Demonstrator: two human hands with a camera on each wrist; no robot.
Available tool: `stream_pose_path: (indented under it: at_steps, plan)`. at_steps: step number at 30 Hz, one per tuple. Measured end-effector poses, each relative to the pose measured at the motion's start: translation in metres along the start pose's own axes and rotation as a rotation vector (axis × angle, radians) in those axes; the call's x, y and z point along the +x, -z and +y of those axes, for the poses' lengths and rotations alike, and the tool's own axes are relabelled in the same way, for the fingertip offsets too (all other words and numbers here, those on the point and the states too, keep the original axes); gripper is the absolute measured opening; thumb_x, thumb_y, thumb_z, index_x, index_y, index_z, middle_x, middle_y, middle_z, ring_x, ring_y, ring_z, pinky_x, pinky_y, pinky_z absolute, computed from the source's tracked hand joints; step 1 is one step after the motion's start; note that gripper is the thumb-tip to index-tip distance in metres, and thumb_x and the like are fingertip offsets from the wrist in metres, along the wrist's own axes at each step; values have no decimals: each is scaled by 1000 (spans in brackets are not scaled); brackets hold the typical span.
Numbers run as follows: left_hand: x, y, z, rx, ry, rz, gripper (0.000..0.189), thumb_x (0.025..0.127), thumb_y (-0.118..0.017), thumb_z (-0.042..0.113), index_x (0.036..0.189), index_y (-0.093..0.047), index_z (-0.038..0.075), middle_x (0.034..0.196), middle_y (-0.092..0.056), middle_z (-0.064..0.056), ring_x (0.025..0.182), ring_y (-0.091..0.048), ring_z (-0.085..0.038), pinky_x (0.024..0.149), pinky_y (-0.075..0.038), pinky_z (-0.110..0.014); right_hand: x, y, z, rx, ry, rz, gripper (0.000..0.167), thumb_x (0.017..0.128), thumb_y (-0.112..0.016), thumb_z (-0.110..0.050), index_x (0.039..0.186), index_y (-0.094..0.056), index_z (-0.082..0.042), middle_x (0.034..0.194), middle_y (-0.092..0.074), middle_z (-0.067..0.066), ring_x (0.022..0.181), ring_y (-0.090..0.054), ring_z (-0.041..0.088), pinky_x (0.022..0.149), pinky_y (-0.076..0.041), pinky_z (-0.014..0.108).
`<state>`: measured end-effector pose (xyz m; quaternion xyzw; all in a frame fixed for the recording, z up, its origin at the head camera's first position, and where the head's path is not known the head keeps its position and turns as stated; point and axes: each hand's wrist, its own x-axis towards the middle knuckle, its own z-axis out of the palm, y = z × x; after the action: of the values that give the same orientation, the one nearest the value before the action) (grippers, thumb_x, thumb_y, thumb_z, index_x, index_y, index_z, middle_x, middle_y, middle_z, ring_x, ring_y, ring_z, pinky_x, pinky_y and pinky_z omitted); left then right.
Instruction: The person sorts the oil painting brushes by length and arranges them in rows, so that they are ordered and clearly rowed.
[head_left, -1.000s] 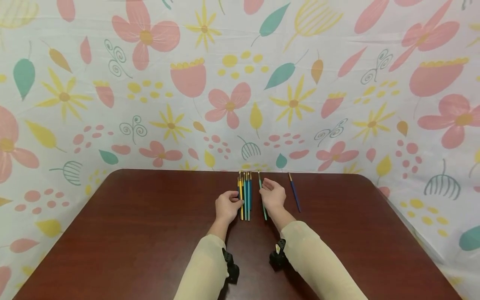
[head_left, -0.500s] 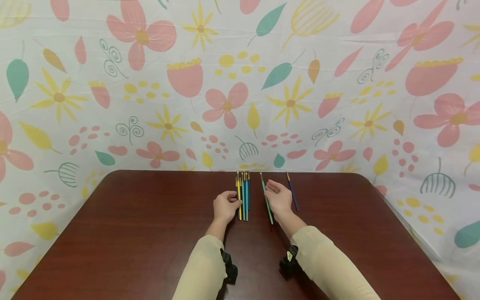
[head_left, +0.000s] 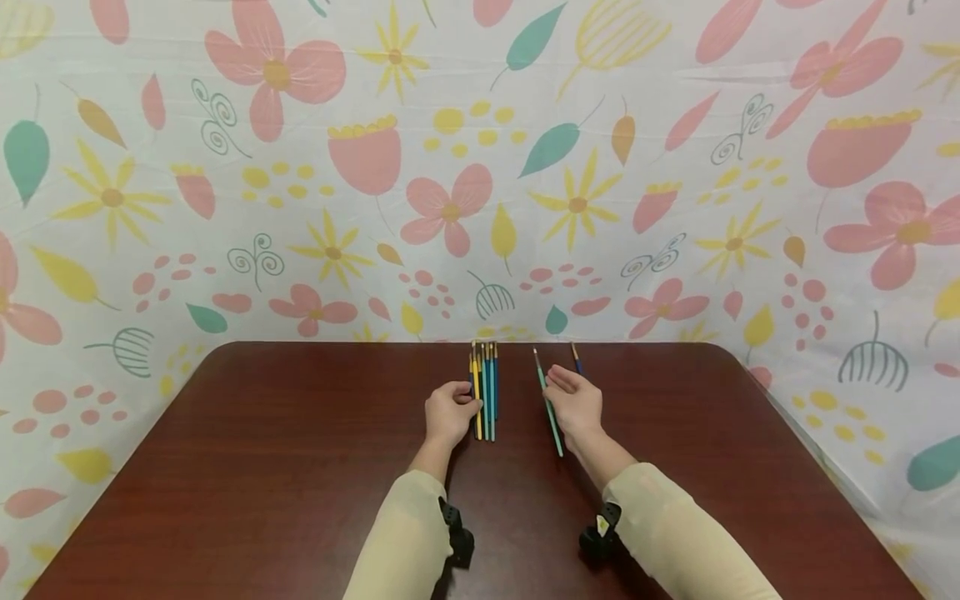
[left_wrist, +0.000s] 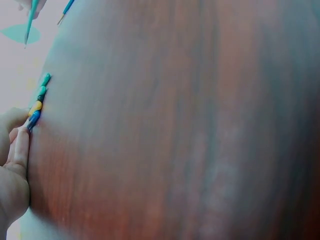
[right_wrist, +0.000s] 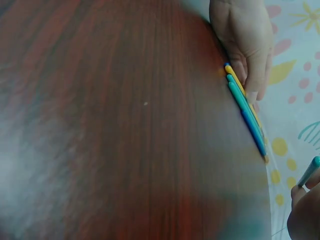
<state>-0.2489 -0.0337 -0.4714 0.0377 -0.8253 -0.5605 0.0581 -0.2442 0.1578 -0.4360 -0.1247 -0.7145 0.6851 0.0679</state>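
While the left hand rests relaxed fingers against the left side of the brush row, presumably to keep it aligned, the right hand clamps thumb and fingers on the green brush, held apart to the right, likely for control.

The head camera looks forward and down from above the person, set back far enough to take in both arms, most of the table and the patterned backdrop filling the upper frame. Each wrist camera sits low and close over the tabletop, turned so the backdrop falls along the left edge in the left view, the right edge in the right. All three share the row of paintbrushes, the left hand and the right hand.
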Motion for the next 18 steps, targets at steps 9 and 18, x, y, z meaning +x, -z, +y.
stream_pose_path:
  at_steps: [9,18]
  plan:
    - [0,0,1,-10,11,-3,32,85,-70,13,116,-66,6,105,-68,-12,97,-64,-25,75,-57,-36,-6,15,0,32,5,-12,49,85,-56,8,134,-49,5,133,-53,24,123,-53,29,76,-50,9]
    - [0,0,2,-1,11,1,32,84,-71,13,116,-66,5,104,-68,-12,97,-65,-25,75,-57,-36,-15,29,0,3,17,-25,50,86,-55,8,135,-48,5,135,-51,25,124,-52,29,77,-49,8]
